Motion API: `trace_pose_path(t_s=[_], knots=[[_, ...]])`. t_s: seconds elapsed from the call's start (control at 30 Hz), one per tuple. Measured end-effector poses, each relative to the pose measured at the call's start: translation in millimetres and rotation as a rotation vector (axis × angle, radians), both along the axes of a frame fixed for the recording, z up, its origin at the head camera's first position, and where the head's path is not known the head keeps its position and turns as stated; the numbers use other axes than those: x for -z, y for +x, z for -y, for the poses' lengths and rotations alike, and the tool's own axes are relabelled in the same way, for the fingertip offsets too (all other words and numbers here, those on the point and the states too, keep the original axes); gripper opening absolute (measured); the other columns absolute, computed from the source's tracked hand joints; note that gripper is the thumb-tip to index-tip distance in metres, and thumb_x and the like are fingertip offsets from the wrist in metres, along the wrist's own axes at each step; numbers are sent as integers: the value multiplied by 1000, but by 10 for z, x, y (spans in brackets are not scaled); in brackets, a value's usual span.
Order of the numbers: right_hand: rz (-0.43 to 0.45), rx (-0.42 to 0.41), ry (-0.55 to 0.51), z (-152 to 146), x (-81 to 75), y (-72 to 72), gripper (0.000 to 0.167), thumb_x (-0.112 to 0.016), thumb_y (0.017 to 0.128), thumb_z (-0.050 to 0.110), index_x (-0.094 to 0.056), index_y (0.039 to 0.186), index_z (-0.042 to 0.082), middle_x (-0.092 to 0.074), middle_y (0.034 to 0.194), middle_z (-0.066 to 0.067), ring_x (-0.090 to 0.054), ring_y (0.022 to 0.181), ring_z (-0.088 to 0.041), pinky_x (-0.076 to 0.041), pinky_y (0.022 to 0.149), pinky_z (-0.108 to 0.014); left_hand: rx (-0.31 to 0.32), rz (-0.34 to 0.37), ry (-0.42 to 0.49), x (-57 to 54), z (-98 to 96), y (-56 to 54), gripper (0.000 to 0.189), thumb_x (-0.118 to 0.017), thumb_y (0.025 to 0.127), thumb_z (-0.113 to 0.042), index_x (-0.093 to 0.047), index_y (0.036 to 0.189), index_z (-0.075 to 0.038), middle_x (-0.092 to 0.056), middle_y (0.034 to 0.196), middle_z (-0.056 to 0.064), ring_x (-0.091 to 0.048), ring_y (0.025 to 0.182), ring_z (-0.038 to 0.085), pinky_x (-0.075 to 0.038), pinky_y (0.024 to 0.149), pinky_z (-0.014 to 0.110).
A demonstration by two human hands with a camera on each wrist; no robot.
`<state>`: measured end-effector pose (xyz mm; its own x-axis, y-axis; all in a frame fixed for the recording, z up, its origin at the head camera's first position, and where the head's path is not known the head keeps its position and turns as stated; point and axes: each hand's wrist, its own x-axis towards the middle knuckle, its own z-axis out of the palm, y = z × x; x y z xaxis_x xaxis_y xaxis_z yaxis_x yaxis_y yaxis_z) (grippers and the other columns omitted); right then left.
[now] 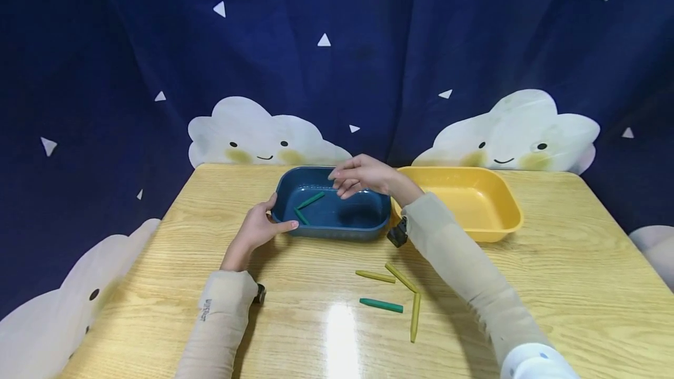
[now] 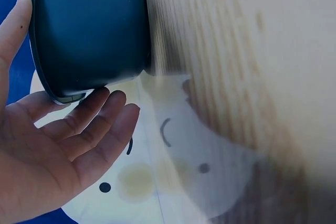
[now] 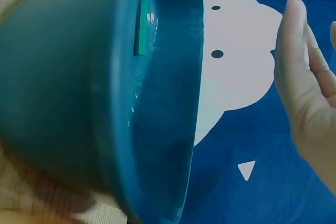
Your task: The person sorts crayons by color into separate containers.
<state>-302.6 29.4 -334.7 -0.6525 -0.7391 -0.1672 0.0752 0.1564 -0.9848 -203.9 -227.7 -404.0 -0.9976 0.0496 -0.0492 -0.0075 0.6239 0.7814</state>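
Note:
A dark blue plastic tub (image 1: 337, 231) stands on the table with two green crayons (image 1: 310, 199) lying toward its left end. My left hand (image 1: 260, 226) grips the tub's left end, its thumb across the front rim; in the left wrist view its fingers (image 2: 100, 129) curve beside the outer wall. Above the tub, higher than its rim, my right hand (image 1: 365, 174) hangs with loosely bent fingers and nothing in them. The right wrist view has this hand (image 3: 310, 77) apart from the rim, and one green crayon (image 3: 142, 24) inside the tub.
A yellow tub (image 1: 458, 228) stands to the right of the blue one, behind my right forearm. Nearer me on the wooden table (image 1: 295, 309) lie three yellow crayons (image 1: 415, 317) and one green crayon (image 1: 381, 305). A dark blue curtain (image 1: 363, 63) with clouds hangs behind the table.

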Motion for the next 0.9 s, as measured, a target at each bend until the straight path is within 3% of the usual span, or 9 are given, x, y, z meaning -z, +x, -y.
trace_pose_path(t_s=[0.17, 0.3, 0.5, 0.73, 0.9], knots=[[-54, 9, -2, -66, -8, 123, 31, -51, 93, 9, -54, 115, -12, -64, 87, -16, -64, 68, -19, -52, 71, -37, 3, 6, 22, -9, -3, 3, 93, -76, 75, -28, -19, 142, 4, -31, 141, 23, -48, 59, 16, -41, 60, 28], [-121, -2, -6, -138, -2, 209, 30, -52, 93, 11, -56, 114, -10, -63, 89, -17, -63, 71, -21, -52, 71, -38, 4, 9, 17, -9, -2, 5, 93, -75, 75, -28, -19, 142, 4, -33, 139, 24, -49, 61, 16, -41, 59, 28], [-181, 17, -11, -260, 28, 337, 29, -55, 91, 11, -57, 112, -9, -62, 90, -21, -62, 76, -34, -52, 70, -39, 5, 11, 8, -26, -8, 16, 92, -75, 76, -28, -19, 142, 5, -35, 138, 26, -51, 66, 18, -42, 62, 28], [-236, 40, -6, -401, 62, 523, 30, -54, 92, 10, -56, 114, -11, -60, 91, -28, -63, 71, -24, -52, 68, -38, -4, 10, -5, -21, -8, 18, 92, -75, 75, -28, -21, 141, 5, -36, 137, 25, -48, 73, 22, -40, 62, 29], [-285, 37, -4, -506, 79, 621, 28, -54, 92, 10, -58, 112, -9, -64, 86, -17, -62, 73, -28, -52, 68, -41, 0, 3, -4, -25, -9, 17, 92, -75, 75, -28, -21, 141, 6, -40, 134, 27, -47, 63, 18, -40, 61, 29]])
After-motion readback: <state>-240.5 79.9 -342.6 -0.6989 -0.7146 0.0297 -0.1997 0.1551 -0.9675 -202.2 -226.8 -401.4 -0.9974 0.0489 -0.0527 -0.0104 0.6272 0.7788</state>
